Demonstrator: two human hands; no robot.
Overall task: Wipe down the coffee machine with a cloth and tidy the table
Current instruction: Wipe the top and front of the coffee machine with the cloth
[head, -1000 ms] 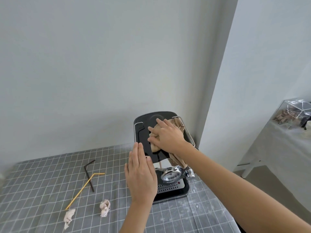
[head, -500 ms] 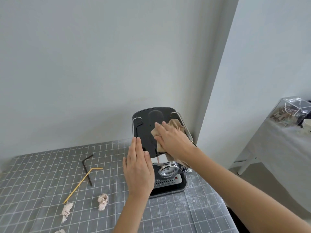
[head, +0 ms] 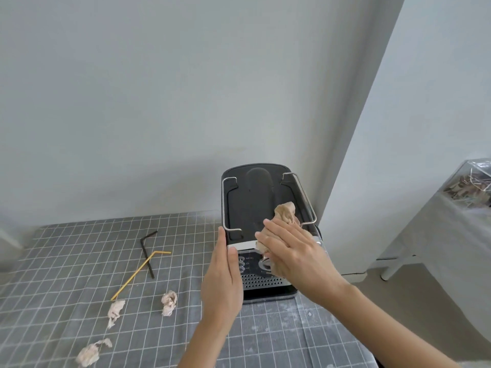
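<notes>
Grey checked desk [head: 79, 261] by plain wall. Coffee machine [head: 265, 221] far right. Right hand [head: 295, 253] pressing beige cloth [head: 285, 212] flat on front edge; left hand [head: 221, 282] open, steadying side. Best: rub slowly, hold firm.

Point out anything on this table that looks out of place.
Three crumpled paper wads and two bent straws, one black, one yellow, lie loose on the checked tablecloth left of the coffee machine. White powdery specks dust the cloth by its base.
</notes>
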